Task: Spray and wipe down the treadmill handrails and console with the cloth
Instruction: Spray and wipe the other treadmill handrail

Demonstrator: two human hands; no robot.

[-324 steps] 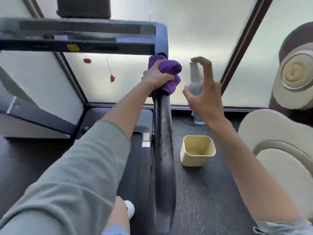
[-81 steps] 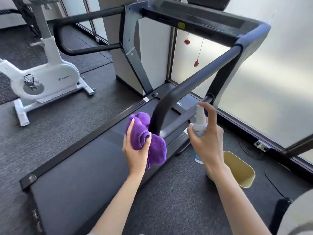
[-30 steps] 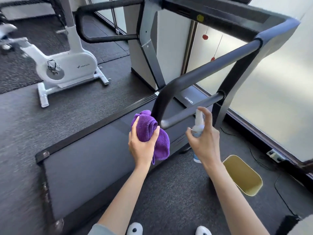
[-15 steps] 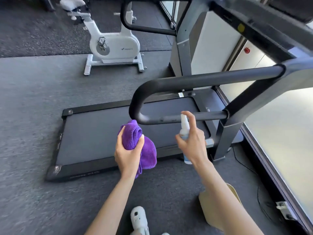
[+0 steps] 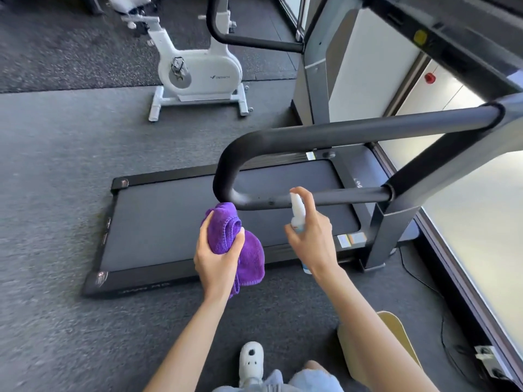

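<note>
Head view: our left hand grips the bunched purple cloth just below the handrail bend; our right hand clasps the spray bottle, forefinger on its nozzle, near the lower bar.

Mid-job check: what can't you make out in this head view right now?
- Console: cut off by the top edge.
- Spray bottle: body hidden by the right hand; label unreadable.
- Any spray mist or wetness on the handrail: too fine to tell.
- Beige bin: mostly behind the right forearm.
</note>
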